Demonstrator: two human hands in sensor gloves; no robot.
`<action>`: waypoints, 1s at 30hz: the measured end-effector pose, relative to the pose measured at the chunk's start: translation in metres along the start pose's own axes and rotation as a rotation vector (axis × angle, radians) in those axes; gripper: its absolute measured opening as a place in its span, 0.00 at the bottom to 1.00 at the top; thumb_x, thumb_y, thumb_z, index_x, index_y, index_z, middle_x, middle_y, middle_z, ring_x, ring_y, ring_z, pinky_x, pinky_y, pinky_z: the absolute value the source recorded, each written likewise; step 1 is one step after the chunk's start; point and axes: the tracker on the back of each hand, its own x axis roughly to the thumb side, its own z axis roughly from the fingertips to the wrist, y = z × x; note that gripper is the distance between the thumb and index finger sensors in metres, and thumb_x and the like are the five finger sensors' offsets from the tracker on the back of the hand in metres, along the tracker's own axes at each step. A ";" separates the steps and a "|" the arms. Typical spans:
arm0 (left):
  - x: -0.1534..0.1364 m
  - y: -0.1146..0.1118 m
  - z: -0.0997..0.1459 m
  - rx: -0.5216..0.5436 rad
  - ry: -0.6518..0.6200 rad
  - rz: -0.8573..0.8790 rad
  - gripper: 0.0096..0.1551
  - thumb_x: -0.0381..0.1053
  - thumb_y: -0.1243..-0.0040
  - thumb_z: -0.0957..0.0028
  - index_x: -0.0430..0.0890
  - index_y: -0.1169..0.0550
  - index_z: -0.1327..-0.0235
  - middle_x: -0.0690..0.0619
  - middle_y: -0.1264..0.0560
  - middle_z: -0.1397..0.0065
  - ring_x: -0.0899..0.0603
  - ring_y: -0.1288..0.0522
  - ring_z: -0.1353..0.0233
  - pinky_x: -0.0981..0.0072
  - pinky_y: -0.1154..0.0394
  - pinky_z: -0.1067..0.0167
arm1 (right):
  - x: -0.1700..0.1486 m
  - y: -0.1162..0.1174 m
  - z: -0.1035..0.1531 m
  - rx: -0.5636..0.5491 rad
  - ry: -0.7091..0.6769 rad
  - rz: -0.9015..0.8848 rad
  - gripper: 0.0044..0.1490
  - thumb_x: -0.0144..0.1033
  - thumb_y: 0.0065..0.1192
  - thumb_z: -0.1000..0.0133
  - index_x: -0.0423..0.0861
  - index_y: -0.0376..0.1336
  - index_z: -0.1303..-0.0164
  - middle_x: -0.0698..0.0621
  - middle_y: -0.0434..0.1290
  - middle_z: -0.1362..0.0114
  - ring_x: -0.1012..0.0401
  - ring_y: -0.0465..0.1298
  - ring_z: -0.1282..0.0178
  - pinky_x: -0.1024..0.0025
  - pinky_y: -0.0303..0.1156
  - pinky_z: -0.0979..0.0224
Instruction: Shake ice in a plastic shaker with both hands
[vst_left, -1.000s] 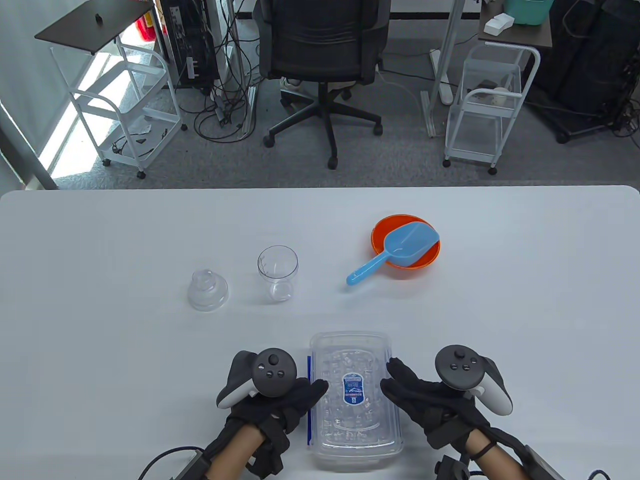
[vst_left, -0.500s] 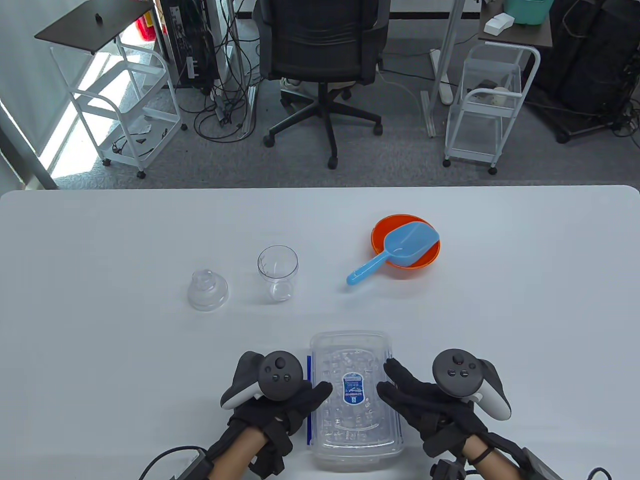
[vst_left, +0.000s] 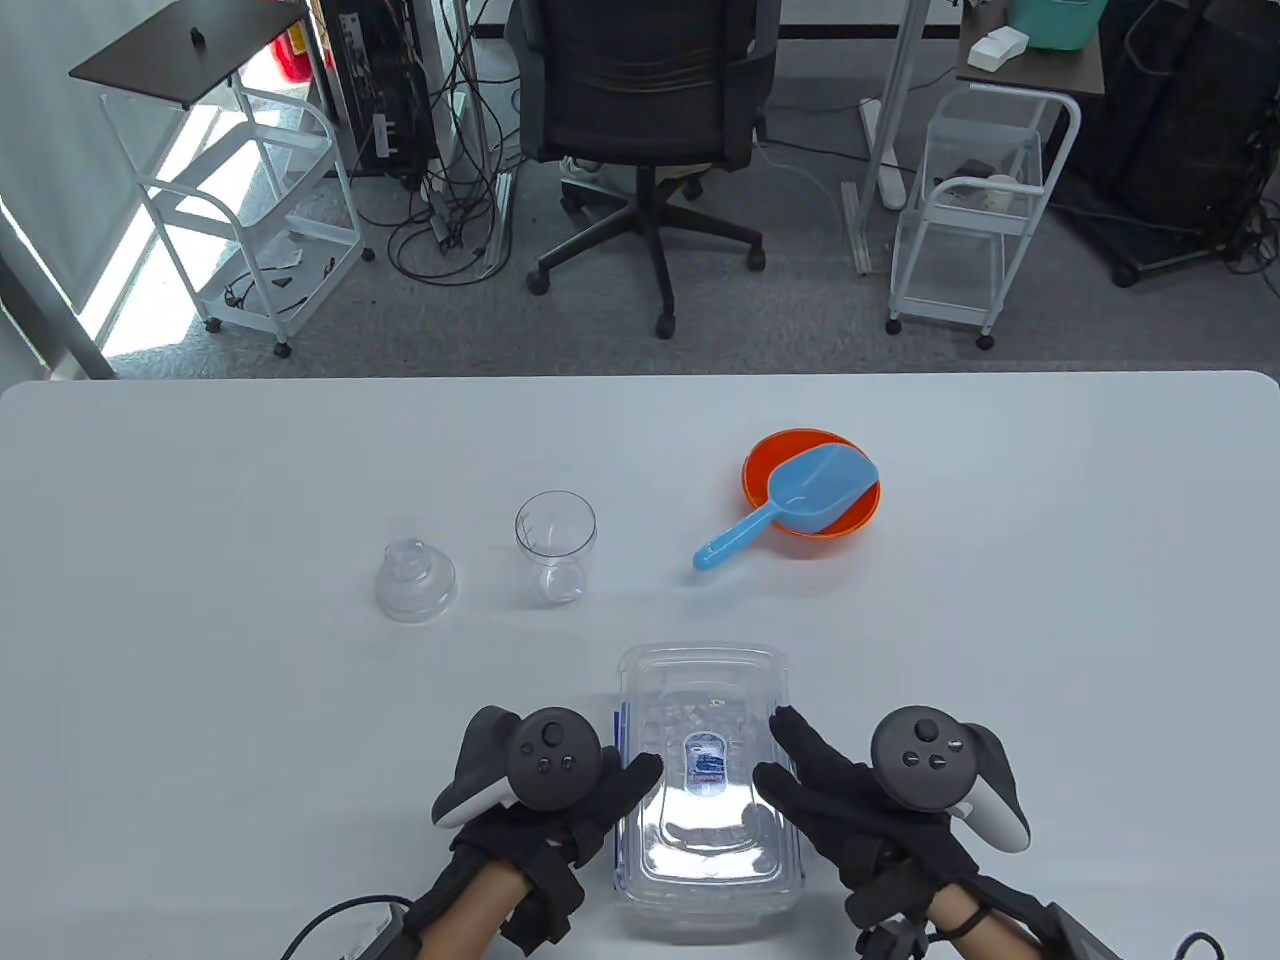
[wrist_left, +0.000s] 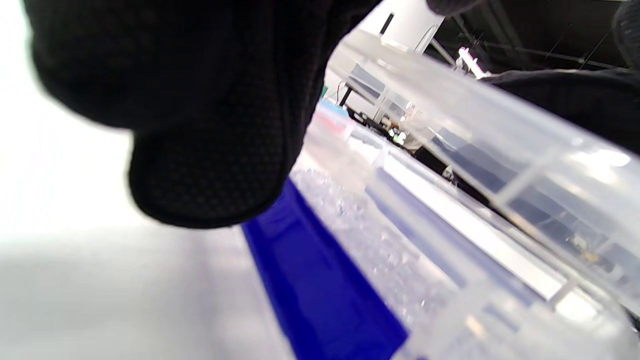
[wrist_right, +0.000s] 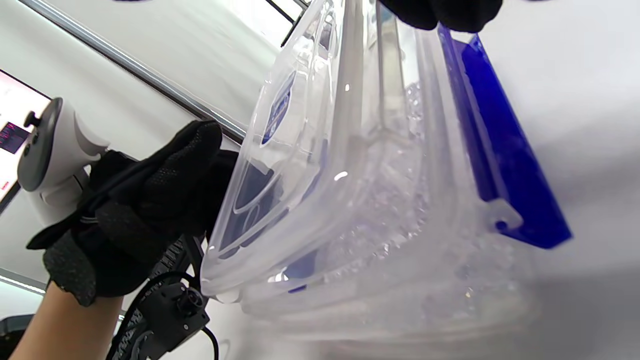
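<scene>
Shaker lid (vst_left: 416, 583) and empty shaker cup (vst_left: 556, 545) stood mid-bench, apart; blue scoop (vst_left: 790, 500) lay in orange bowl (vst_left: 856, 505); ice box (vst_left: 708, 870) held ice; left hand (vst_left: 560, 800) and right hand (vst_left: 850, 810) grips clamped on box lid (vst_left: 705, 680); lid had lifted since earlier.

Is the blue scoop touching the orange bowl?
Touching: the table view shows the blue scoop lying in the orange bowl, handle sticking out over its rim.

Beyond the white table (vst_left: 200, 450), a black office chair (vst_left: 640, 100) is flanked by white wire carts (vst_left: 975, 200) (grey carpet beneath).
</scene>
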 end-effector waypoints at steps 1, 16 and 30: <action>0.001 0.006 0.002 0.026 -0.005 0.009 0.47 0.60 0.66 0.30 0.17 0.23 0.44 0.27 0.14 0.51 0.35 0.12 0.60 0.62 0.17 0.67 | 0.003 -0.002 0.002 -0.019 -0.022 -0.010 0.57 0.59 0.34 0.34 0.21 0.35 0.20 0.10 0.52 0.29 0.18 0.57 0.34 0.19 0.55 0.41; -0.016 0.034 0.017 0.294 -0.096 0.614 0.36 0.52 0.48 0.33 0.28 0.44 0.30 0.34 0.29 0.31 0.43 0.16 0.41 0.65 0.16 0.48 | 0.037 -0.011 -0.021 -0.178 -0.150 -0.125 0.54 0.55 0.36 0.32 0.23 0.32 0.20 0.12 0.49 0.27 0.19 0.55 0.32 0.20 0.55 0.39; 0.024 0.043 0.043 0.716 -0.167 0.000 0.32 0.49 0.44 0.35 0.31 0.40 0.32 0.39 0.25 0.34 0.41 0.14 0.44 0.68 0.14 0.51 | 0.082 0.038 -0.071 0.018 -0.250 -0.234 0.58 0.55 0.37 0.32 0.23 0.23 0.24 0.15 0.30 0.24 0.18 0.43 0.29 0.18 0.52 0.38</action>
